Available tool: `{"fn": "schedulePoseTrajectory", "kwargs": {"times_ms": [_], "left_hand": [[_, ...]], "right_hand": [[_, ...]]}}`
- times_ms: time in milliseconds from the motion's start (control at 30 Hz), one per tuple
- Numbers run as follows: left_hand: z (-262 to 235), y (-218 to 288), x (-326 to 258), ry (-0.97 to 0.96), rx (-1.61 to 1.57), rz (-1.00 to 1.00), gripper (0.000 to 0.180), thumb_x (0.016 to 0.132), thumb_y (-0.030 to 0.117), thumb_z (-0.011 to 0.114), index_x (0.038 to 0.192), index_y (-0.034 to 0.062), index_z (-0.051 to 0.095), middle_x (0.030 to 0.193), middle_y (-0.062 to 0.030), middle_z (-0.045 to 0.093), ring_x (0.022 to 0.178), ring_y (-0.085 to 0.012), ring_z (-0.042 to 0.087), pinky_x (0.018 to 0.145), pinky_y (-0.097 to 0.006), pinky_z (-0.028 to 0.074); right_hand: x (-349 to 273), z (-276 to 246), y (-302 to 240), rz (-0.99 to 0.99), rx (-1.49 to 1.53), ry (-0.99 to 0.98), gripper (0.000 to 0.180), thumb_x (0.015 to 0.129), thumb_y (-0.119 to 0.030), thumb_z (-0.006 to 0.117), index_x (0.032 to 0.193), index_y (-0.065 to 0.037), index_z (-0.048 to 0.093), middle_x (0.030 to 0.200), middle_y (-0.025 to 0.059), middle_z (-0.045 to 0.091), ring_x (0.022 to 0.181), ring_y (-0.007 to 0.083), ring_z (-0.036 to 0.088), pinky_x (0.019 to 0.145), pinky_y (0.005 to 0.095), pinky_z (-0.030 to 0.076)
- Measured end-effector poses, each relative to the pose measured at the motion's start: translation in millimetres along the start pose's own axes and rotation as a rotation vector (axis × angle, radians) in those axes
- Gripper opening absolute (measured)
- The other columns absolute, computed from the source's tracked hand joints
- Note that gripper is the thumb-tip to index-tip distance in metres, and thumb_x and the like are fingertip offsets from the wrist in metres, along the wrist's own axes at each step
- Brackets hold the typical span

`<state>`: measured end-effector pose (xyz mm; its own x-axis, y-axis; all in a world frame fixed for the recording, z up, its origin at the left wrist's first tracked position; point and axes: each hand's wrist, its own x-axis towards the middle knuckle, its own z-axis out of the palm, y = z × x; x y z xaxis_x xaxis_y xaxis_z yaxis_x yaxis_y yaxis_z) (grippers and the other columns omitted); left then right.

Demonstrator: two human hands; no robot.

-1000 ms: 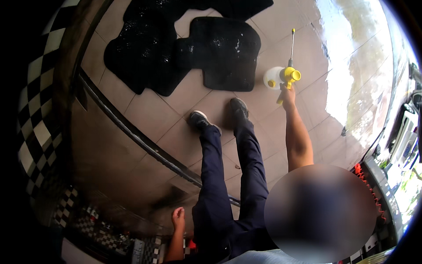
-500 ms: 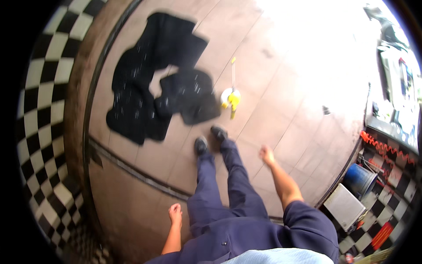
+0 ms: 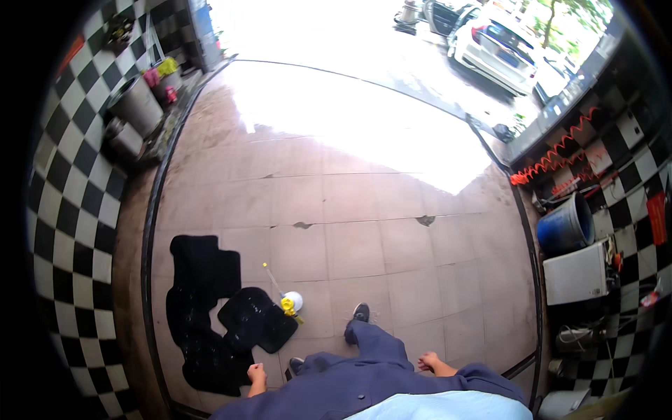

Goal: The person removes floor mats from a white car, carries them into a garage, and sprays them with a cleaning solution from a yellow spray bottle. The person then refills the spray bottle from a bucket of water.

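My left hand (image 3: 257, 374) hangs at my side with its fingers curled, holding nothing, just above the edge of the black car mats (image 3: 210, 308) lying wet on the tiled floor. My right hand (image 3: 428, 362) is also free, fingers loosely apart, beside my right thigh. A white spray bottle with a yellow nozzle and thin wand (image 3: 288, 301) stands on the floor between the mats and my shoe (image 3: 360, 312), untouched by either hand.
Brown floor tiles (image 3: 364, 238) stretch ahead to a sunlit opening with a white car (image 3: 500, 45) outside. A blue barrel (image 3: 565, 224), a white box (image 3: 577, 273) and red coiled hoses (image 3: 553, 157) line the right wall. Grey bins (image 3: 133, 112) stand far left.
My right hand has let go of the spray bottle, which now stands on the floor. My view has lifted from the mats toward the open entrance, and I have stepped back.
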<state>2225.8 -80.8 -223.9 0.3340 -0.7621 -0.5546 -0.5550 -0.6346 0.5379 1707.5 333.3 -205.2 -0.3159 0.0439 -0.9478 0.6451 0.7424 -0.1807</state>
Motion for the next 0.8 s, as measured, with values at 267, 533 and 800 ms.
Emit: {"fn": "schedulePoseTrajectory", "kwargs": {"times_ms": [267,533,800], "left_hand": [[242,294,-74,-0.495,-0.040,0.190,0.024,0.080,0.021,0.066,0.096,0.0026,0.065,0.082,-0.0072,0.061,0.069,-0.0175,0.060,0.052,-0.029,0.052],[437,496,-27,-0.455,0.144,0.339,0.023,0.080,0.020,0.065,0.097,0.0046,0.066,0.081,-0.0103,0.061,0.069,-0.0234,0.061,0.054,-0.034,0.052],[573,736,19,-0.696,1.418,0.907,0.023,0.082,0.012,0.059,0.104,0.0054,0.061,0.081,-0.0118,0.061,0.069,-0.0270,0.058,0.059,-0.041,0.050]], "right_hand": [[41,-92,-282,-0.613,-0.056,0.023,0.038,0.083,-0.012,0.061,0.118,-0.002,0.049,0.087,0.0086,0.060,0.065,0.0147,0.061,0.054,0.0287,0.050],[110,-164,-518,-0.513,0.066,0.093,0.039,0.081,-0.013,0.061,0.118,-0.003,0.051,0.089,0.0085,0.062,0.064,0.0146,0.062,0.051,0.0276,0.049],[117,-288,-611,-0.159,0.455,0.225,0.029,0.085,-0.012,0.058,0.112,-0.006,0.051,0.085,0.0079,0.062,0.062,0.0169,0.062,0.050,0.0287,0.050]]}}
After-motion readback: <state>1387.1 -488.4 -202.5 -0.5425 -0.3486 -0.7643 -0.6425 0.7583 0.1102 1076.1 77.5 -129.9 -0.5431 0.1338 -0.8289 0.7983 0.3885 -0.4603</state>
